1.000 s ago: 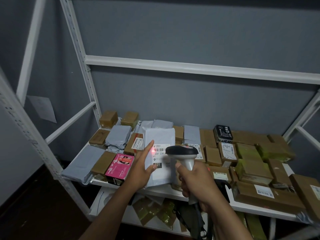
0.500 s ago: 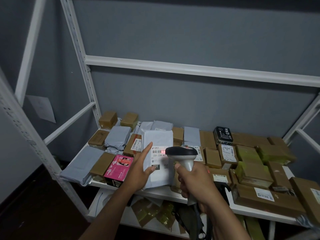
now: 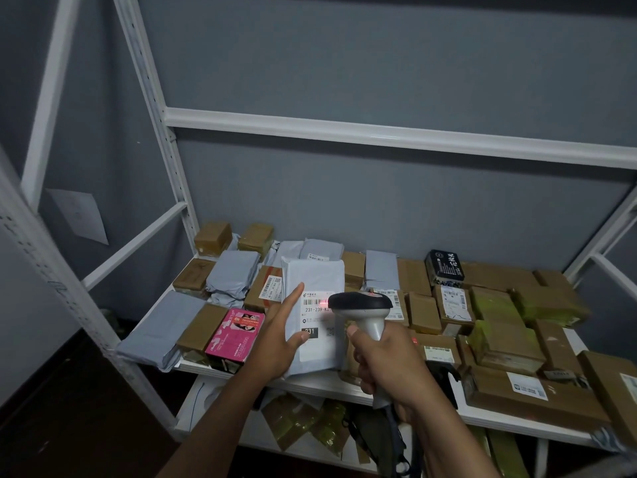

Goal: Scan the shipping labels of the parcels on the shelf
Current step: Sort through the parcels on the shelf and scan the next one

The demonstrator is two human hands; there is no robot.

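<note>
Head view: the grey mailer [image 3: 312, 281] stands propped at the front of the shelf [image 3: 331, 382], its shipping label [image 3: 315, 317] facing the person with a red scan line across the barcode. The left hand [image 3: 279, 343] steadies it, fingers [image 3: 293, 296] straight, thumb pressing the label. The right hand [image 3: 389, 360] grips the scanner [image 3: 362, 305] with curled fingers. The scan looks underway; next, likely set this parcel down and expose a neighbouring brown box [image 3: 424, 312] label.

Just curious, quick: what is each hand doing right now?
Left hand: open, steadying the grey parcel.
Right hand: gripping the scanner.
</note>
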